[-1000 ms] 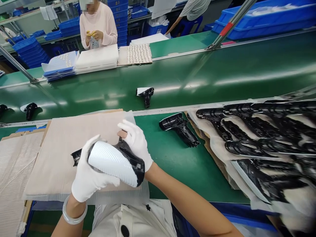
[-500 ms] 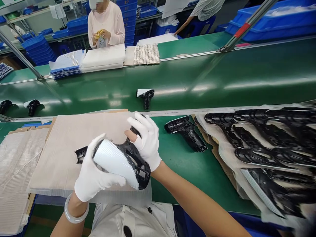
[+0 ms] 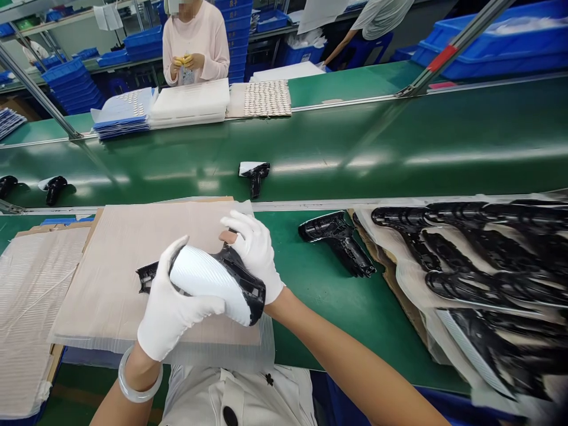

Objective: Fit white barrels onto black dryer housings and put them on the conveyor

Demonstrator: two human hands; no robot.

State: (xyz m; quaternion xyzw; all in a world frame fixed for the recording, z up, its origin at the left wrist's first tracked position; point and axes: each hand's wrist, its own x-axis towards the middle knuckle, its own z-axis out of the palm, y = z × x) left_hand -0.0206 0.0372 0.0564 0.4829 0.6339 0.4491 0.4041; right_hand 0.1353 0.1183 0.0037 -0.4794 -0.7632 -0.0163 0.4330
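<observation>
Both my hands wear white gloves and hold a black plastic housing shell (image 3: pixel 246 283) with a white ribbed cover (image 3: pixel 208 285) over a stack of beige sheets (image 3: pixel 133 254). My left hand (image 3: pixel 171 313) is wrapped round the white cover from below. My right hand (image 3: pixel 252 251) grips the shell's far end, fingers curled over it. Another black shell (image 3: pixel 339 239) lies on the green table to the right of my hands.
A pile of black shells on plastic film (image 3: pixel 479 272) fills the right side. On the green conveyor belt (image 3: pixel 355 148) lie a small assembled part (image 3: pixel 254 174) and others at the far left (image 3: pixel 51 188). A person in pink (image 3: pixel 195 41) works across the belt beside white trays (image 3: pixel 189 103).
My hands have turned the shell slightly and pressed the white cover down; my right hand's fingers curled lower. The part on the belt drifted left.
</observation>
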